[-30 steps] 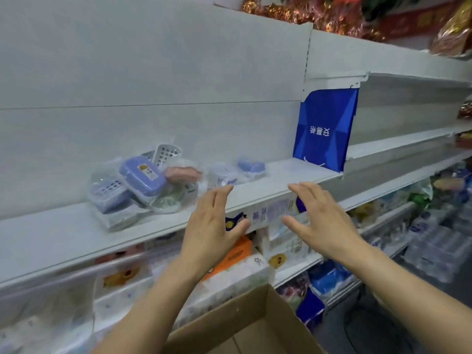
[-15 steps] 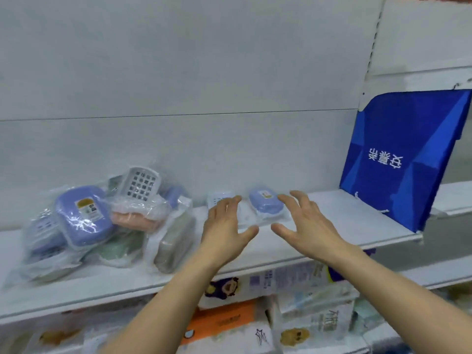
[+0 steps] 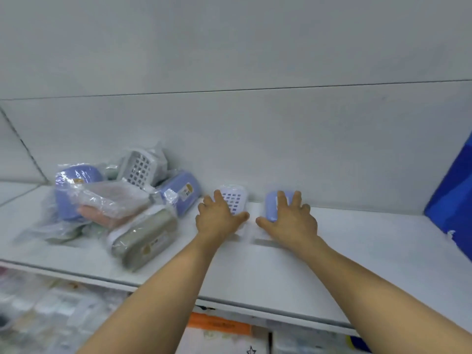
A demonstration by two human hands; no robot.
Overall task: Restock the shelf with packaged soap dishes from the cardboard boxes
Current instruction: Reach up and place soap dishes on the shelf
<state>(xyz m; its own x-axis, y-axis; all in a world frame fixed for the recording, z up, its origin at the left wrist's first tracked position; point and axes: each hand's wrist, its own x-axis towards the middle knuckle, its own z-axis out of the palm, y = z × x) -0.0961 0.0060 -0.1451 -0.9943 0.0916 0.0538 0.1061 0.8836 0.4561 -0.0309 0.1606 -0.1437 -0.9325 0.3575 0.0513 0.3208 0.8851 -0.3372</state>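
On the white shelf (image 3: 357, 256), against the back wall, a packaged soap dish lies in two pieces: a white grid tray (image 3: 237, 200) and a blue lid (image 3: 270, 206). My left hand (image 3: 217, 222) lies over the white grid tray, fingers spread on top and thumb pointing right. My right hand (image 3: 291, 222) lies on the blue lid, fingers spread over it and thumb at its lower left edge. To the left, a loose pile of bagged soap dishes (image 3: 115, 208) in blue, pink, olive and white sits on the same shelf. No cardboard box is in view.
A blue divider panel (image 3: 452, 208) stands at the shelf's right end. Bare shelf stretches between my right hand and that panel. Below the shelf edge, an orange box (image 3: 219, 325) and other blurred goods fill the lower shelf.
The view has moved closer to the shelf and leftward. Both hands reached forward from the shelf's front edge and now rest on the white tray and the blue lid.
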